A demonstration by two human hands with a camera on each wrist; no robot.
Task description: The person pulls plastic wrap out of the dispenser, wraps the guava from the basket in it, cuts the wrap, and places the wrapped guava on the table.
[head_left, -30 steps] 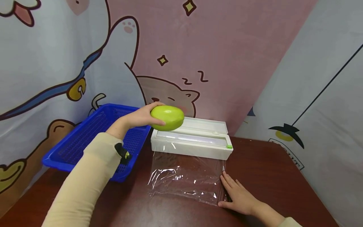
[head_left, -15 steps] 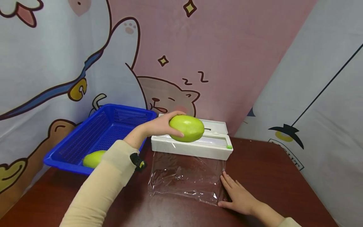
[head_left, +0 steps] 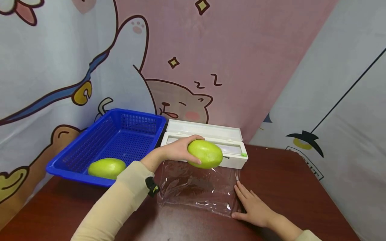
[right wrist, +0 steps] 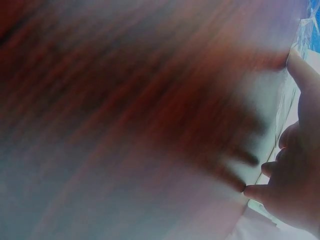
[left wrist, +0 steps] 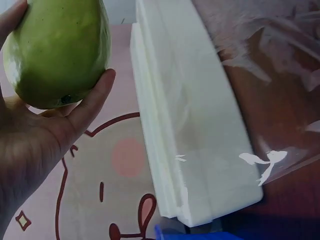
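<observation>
My left hand [head_left: 180, 149] grips an oval, smooth yellow-green fruit [head_left: 205, 154] with a short dark stem. It is held above the table, in front of the white cling-film dispenser [head_left: 208, 160]; in the left wrist view, thumb and fingers wrap the sides of the fruit [left wrist: 60, 50]. A clear sheet of cling film [head_left: 196, 190] runs from the dispenser toward me over the table. My right hand [head_left: 254, 209] rests with spread, straight fingers on the right edge of that sheet. In the right wrist view, the fingertips of the right hand [right wrist: 295, 165] touch the tabletop.
A blue perforated basket [head_left: 69, 167] stands at the left, with a second yellow-green fruit [head_left: 107, 168] inside. The dispenser's lid [head_left: 205, 129] is raised at the back, and a green slider [head_left: 244, 154] sits at its right end. A printed cloth [head_left: 241, 60] backs the brown table [head_left: 289, 187].
My left hand has carried the fruit right and down toward me, from beside the basket to over the film. The second fruit in the basket has come into view. The right hand has stayed still.
</observation>
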